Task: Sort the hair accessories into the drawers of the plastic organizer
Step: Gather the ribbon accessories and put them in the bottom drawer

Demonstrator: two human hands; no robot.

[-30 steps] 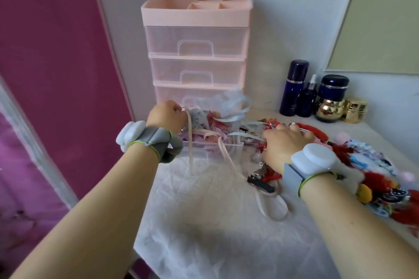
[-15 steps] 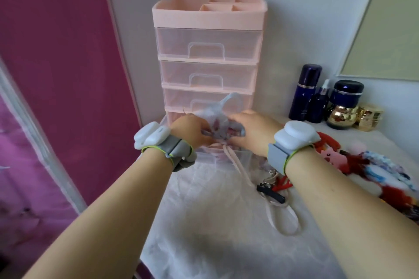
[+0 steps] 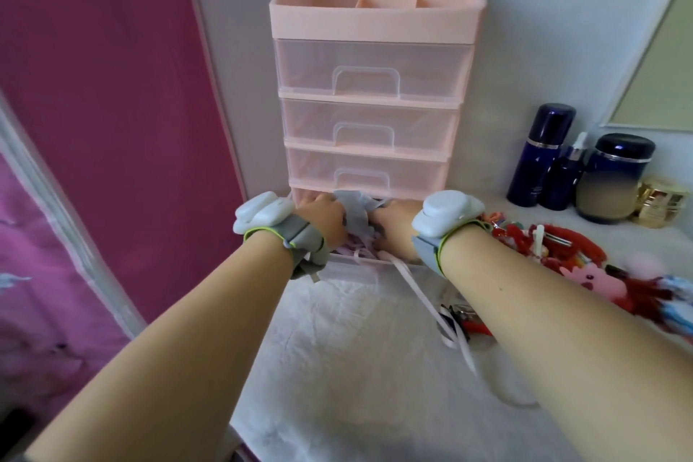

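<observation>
Both hands in the bottom drawer

At frame centre, left hand (image 3: 323, 218) and right hand (image 3: 393, 232) clutch a grey ribbon (image 3: 352, 212) over the open drawer (image 3: 350, 270) of the organizer (image 3: 375, 94); a pink ribbon (image 3: 423, 302) trails out over its front.

Both hands' fingertips are buried in the grey ribbon (image 3: 352, 212) at frame centre; the accessory pile (image 3: 585, 266) (blurred) runs off the right edge.

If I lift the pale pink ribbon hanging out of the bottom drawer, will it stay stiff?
Probably not: the pale pink ribbon droops over the drawer front and curls loosely on the white cloth, so it looks floppy, light and apt to snag.
</observation>
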